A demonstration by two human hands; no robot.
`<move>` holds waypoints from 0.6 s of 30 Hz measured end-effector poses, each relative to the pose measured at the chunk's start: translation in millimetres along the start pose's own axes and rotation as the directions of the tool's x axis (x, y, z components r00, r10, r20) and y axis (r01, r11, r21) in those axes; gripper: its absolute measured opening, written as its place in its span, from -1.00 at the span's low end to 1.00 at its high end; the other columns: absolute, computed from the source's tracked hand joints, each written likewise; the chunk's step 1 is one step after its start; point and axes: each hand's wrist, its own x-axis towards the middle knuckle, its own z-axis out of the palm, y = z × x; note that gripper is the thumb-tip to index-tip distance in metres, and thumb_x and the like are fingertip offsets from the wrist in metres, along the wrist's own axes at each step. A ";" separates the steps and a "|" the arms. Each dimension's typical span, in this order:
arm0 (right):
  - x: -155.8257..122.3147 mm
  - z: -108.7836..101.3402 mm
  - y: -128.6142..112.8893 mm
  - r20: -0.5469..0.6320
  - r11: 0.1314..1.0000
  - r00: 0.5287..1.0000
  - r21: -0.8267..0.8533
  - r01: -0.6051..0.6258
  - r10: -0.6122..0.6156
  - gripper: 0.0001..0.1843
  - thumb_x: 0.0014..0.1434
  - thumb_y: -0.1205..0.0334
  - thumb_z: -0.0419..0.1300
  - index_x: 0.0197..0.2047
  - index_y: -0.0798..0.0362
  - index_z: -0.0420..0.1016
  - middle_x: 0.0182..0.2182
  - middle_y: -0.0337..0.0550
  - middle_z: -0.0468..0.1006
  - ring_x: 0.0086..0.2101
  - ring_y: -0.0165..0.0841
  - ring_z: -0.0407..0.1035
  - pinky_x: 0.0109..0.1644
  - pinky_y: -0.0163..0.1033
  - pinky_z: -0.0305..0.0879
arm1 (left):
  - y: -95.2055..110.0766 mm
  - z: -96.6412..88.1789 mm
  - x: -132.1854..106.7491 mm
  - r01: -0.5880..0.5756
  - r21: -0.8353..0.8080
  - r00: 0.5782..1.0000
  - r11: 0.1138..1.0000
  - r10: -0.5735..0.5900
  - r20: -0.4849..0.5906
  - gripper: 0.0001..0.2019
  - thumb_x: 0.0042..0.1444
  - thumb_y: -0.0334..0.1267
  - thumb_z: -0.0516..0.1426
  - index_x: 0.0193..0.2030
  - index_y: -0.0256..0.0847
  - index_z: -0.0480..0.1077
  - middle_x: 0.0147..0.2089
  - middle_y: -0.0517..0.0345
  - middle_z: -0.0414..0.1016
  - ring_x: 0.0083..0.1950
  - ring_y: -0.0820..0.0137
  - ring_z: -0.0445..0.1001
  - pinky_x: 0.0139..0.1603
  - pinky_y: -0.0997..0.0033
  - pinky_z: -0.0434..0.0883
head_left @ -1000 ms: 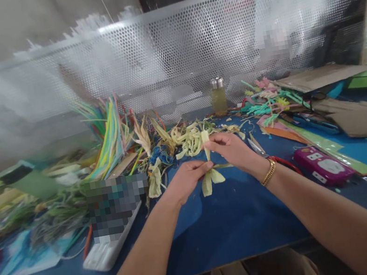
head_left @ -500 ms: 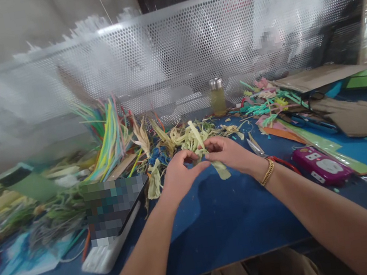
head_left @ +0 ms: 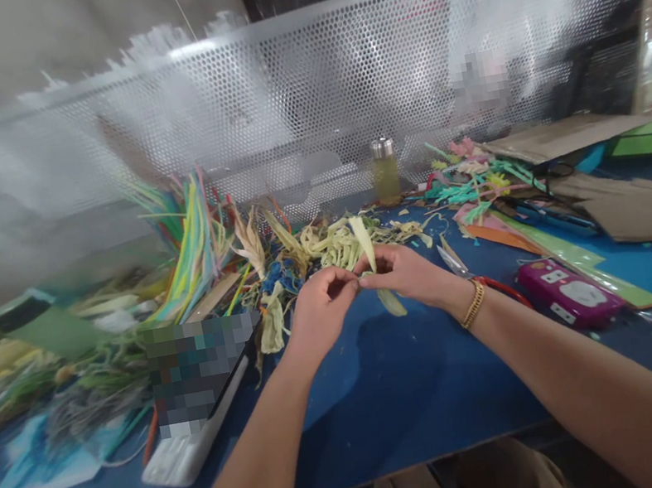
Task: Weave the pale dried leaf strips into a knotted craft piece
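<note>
My left hand (head_left: pixel 320 312) and my right hand (head_left: pixel 408 273) meet above the blue table (head_left: pixel 391 401), both pinched on a pale yellow-green husk strip (head_left: pixel 367 249). The strip sticks up between the fingers, and a lower end (head_left: pixel 392 302) hangs under my right hand. A gold bracelet (head_left: pixel 475 304) circles my right wrist. Just behind the hands lies a heap of similar pale husk strips (head_left: pixel 332 244).
A perforated metal screen (head_left: pixel 337 90) closes the back of the table. A small glass bottle (head_left: pixel 385 170) stands before it. Scissors with red handles (head_left: pixel 484 279), a purple power strip (head_left: pixel 569 302), coloured strips (head_left: pixel 191 247), a white keyboard-like device (head_left: pixel 191 448) and brown card (head_left: pixel 636 210) lie around.
The hands came together and closer to the husk heap. The strip, earlier hanging in a loop below the fingers, is now drawn tight between both pinches, one end pointing up.
</note>
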 end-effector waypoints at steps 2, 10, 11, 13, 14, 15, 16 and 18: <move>0.5 0.4 0.4 0.021 0.999 1.000 0.043 0.003 -0.004 -0.83 -0.02 0.28 0.25 -0.31 0.10 0.42 -0.48 -0.29 0.39 -0.46 -0.48 0.24 -0.37 -0.33 0.15 | 2.3 -0.1 0.4 -0.012 -0.015 1.000 1.000 0.012 0.001 -0.86 0.15 -0.19 0.07 -0.28 -0.19 0.39 -0.36 0.16 0.46 -0.33 0.40 0.40 -0.29 0.39 0.32; 0.4 4.3 0.3 0.008 0.988 1.000 0.153 -0.005 0.004 -0.86 -0.03 0.32 0.23 -0.34 0.07 0.37 -0.52 -0.32 0.38 -0.47 -0.48 0.28 -0.37 -0.33 0.19 | 7.1 -0.3 0.2 -0.060 -0.089 0.998 0.994 0.059 -0.010 -0.86 0.11 -0.21 0.15 -0.23 -0.20 0.37 -0.26 0.14 0.45 -0.26 0.39 0.40 -0.26 0.41 0.33; 0.5 4.2 0.3 0.014 0.986 1.000 0.165 -0.002 0.000 -0.86 -0.03 0.32 0.24 -0.34 0.07 0.37 -0.51 -0.32 0.39 -0.47 -0.48 0.29 -0.36 -0.33 0.21 | 6.7 -0.6 0.3 -0.061 -0.095 0.998 0.994 0.061 -0.005 -0.85 0.09 -0.21 0.17 -0.22 -0.19 0.37 -0.26 0.15 0.46 -0.25 0.39 0.41 -0.25 0.41 0.33; 0.4 3.5 -0.3 0.035 0.979 0.999 0.202 0.002 -0.009 -0.85 -0.04 0.31 0.25 -0.34 0.07 0.38 -0.49 -0.31 0.40 -0.45 -0.48 0.31 -0.33 -0.32 0.24 | 5.9 -1.5 0.7 -0.037 -0.095 0.999 0.995 0.036 -0.013 -0.85 0.07 -0.19 0.19 -0.26 -0.20 0.39 -0.30 0.17 0.47 -0.27 0.39 0.42 -0.26 0.41 0.33; 0.3 3.2 -0.8 0.052 0.975 0.999 0.222 0.000 -0.012 -0.85 -0.03 0.31 0.26 -0.34 0.07 0.39 -0.49 -0.31 0.41 -0.45 -0.48 0.32 -0.32 -0.32 0.25 | 5.6 -2.2 1.1 -0.016 -0.098 1.000 0.995 0.015 -0.018 -0.85 0.07 -0.18 0.19 -0.30 -0.20 0.40 -0.33 0.18 0.47 -0.30 0.40 0.41 -0.27 0.41 0.32; 0.1 2.9 -1.3 0.067 0.971 0.998 0.239 -0.002 -0.014 -0.85 -0.03 0.31 0.27 -0.33 0.07 0.39 -0.50 -0.31 0.41 -0.45 -0.48 0.33 -0.32 -0.32 0.26 | 5.4 -3.0 1.4 0.005 -0.107 1.000 0.994 -0.007 -0.023 -0.85 0.06 -0.17 0.20 -0.32 -0.21 0.41 -0.35 0.19 0.46 -0.33 0.41 0.40 -0.29 0.42 0.31; -0.1 2.8 -1.9 0.077 0.968 0.997 0.253 -0.006 -0.014 -0.84 -0.03 0.31 0.27 -0.33 0.07 0.40 -0.51 -0.32 0.41 -0.46 -0.49 0.33 -0.33 -0.33 0.26 | 5.4 -3.9 1.8 0.023 -0.125 0.999 0.992 -0.027 -0.027 -0.84 0.06 -0.16 0.20 -0.34 -0.21 0.41 -0.36 0.20 0.46 -0.34 0.41 0.39 -0.30 0.42 0.31; -0.3 2.8 -2.6 0.086 0.959 0.996 0.282 -0.012 -0.013 -0.83 -0.03 0.32 0.29 -0.34 0.07 0.39 -0.53 -0.34 0.39 -0.47 -0.50 0.33 -0.35 -0.33 0.27 | 5.5 -5.9 2.1 0.050 -0.178 0.998 0.983 -0.057 -0.036 -0.83 0.06 -0.15 0.20 -0.35 -0.21 0.40 -0.38 0.21 0.46 -0.34 0.42 0.39 -0.29 0.43 0.30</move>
